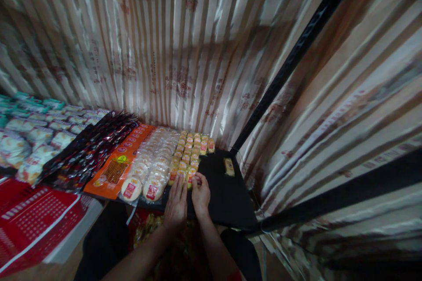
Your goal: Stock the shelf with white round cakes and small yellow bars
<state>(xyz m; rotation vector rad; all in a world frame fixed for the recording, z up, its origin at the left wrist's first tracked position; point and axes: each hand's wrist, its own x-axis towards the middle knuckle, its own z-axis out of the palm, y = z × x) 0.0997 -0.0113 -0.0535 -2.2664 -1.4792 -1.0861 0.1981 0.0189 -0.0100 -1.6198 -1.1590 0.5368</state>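
Note:
Rows of small yellow wrapped snack packets (186, 158) lie on a black shelf (224, 202). My left hand (176, 202) rests with straight fingers against the front packets of these rows. Beside it, my right hand (201, 194) has its thumb and fingers bent around the edge of a front yellow snack packet (190, 174). Directly left of the yellow rows stand clear-wrapped round crackers (152, 189) in two columns. One single packet (228, 167) lies apart at the shelf's right end.
Further left are an orange pretzel-stick bag (114, 171), dark glossy bags (85, 158) and white-and-teal bags (39, 136). A red basket (39, 219) stands low at left. Gold-wrapped items (148, 228) sit below the shelf. A black post (283, 79) rises at right before draped printed sheeting (184, 52).

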